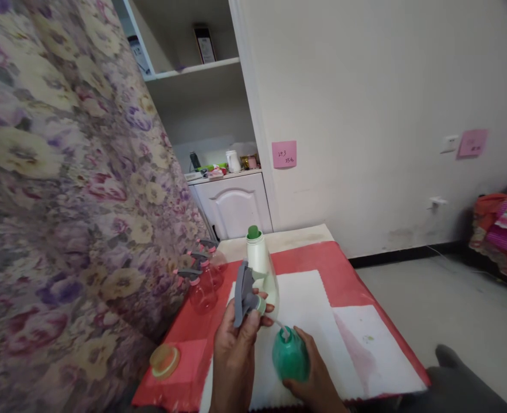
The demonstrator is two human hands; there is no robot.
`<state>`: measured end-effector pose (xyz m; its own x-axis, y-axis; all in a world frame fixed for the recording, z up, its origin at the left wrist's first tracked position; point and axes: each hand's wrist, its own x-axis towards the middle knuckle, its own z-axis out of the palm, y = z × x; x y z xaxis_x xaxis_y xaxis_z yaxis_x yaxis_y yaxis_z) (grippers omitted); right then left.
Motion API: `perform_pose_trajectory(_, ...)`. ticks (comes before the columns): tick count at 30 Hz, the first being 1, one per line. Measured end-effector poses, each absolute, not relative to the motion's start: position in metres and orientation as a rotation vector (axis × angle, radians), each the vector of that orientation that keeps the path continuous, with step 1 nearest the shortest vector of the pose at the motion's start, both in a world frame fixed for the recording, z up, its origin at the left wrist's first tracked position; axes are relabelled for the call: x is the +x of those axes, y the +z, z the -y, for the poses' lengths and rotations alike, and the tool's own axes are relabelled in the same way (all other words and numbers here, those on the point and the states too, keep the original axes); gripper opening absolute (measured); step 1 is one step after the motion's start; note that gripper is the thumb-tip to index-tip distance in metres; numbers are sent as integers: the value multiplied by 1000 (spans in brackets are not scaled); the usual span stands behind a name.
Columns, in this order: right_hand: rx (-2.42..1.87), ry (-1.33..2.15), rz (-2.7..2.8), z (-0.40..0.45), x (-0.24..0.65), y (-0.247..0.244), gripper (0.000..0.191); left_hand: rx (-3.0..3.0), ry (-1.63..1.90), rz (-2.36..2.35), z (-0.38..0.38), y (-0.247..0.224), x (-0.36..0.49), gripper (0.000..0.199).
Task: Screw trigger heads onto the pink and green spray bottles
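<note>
My left hand [238,338] is closed around a grey spray head [244,295] with a pale green collar. A thin clear tube [276,321] runs from it to the mouth of a green bottle [288,358]. Wrapped round that bottle is my right hand [311,373]; the bottle is tilted. Behind my hands a large pale green bottle [258,252] stands upright with a green piece in its open neck.
Pink clear spray bottles [203,295] stand at the table's left edge, near a floral curtain [85,172]. An orange-yellow lid [164,361] lies front left. White sheets [309,298] cover part of the red cloth [335,264].
</note>
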<state>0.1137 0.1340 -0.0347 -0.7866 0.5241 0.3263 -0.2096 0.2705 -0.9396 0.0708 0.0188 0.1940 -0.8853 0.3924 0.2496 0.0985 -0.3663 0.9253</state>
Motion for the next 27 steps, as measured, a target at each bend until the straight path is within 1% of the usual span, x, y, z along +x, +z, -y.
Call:
perform_pose_trajectory(9, -290, 1570, 1938, -134, 113, -35, 88, 637, 2368, -1702, -26, 190, 74, 38)
perform_pose_trajectory(14, -332, 1612, 1939, -133, 115, -31, 88, 683, 2264, -1813, -29, 182, 71, 39)
perform_pose_trajectory(19, -314, 1625, 1923, -133, 115, -28, 87, 714, 2042, -1894, -33, 149, 61, 38)
perform_pose_trajectory(23, -367, 1639, 1925, -132, 116, -26, 88, 708, 1983, -1950, -34, 117, 54, 35)
perform_pose_trajectory(27, -364, 1628, 1920, -133, 115, -25, 89, 723, 1946, -2019, -35, 98, 51, 30)
